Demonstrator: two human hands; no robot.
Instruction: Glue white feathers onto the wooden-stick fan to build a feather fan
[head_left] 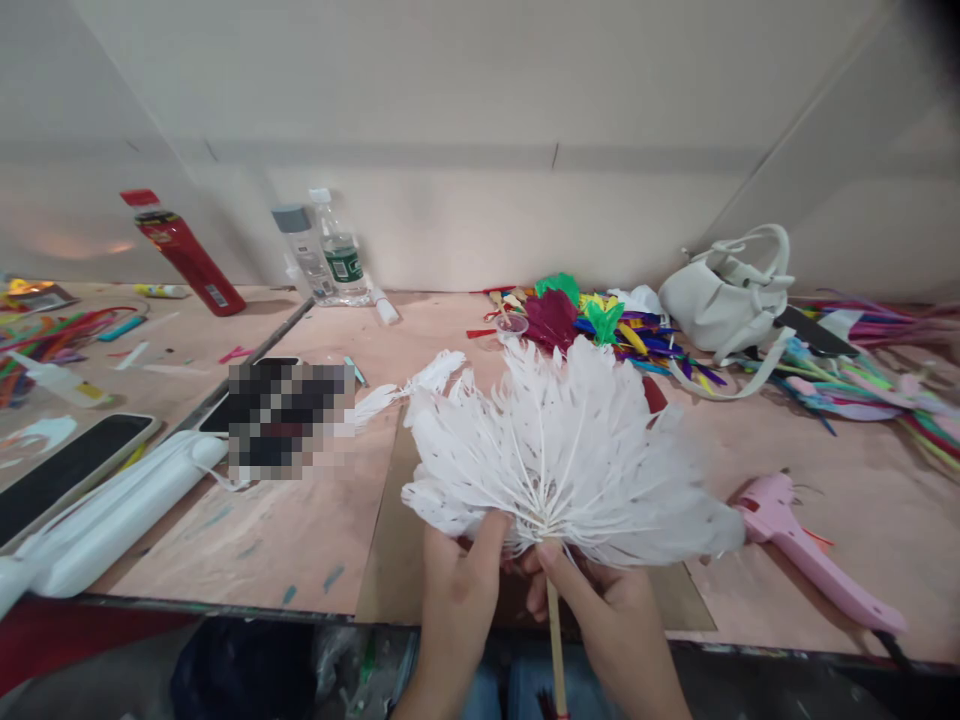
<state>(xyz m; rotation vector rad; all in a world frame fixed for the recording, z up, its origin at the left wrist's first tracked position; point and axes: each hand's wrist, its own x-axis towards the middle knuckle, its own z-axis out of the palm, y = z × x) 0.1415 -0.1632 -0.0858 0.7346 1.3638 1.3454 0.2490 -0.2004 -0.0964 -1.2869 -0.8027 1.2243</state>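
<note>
A white feather fan [562,440] spreads wide in front of me, its quills meeting at the top of a thin wooden stick handle [556,640]. My left hand [465,570] is closed on the fan's lower left feathers, thumb on the front and fingers hidden behind. My right hand [592,590] pinches the fan where the quills join the handle, thumb pressed at the centre. Beneath the fan lies a brown board [382,560]. Loose white feathers [412,385] rest just left of the fan.
A pink glue gun [810,555] lies at the right. Coloured feathers [570,315] and a white handbag [724,300] are behind the fan. Bottles [341,260] stand by the wall, a red bottle [187,255] leaning. Phones [75,470] and a white umbrella-like bundle [135,510] lie left.
</note>
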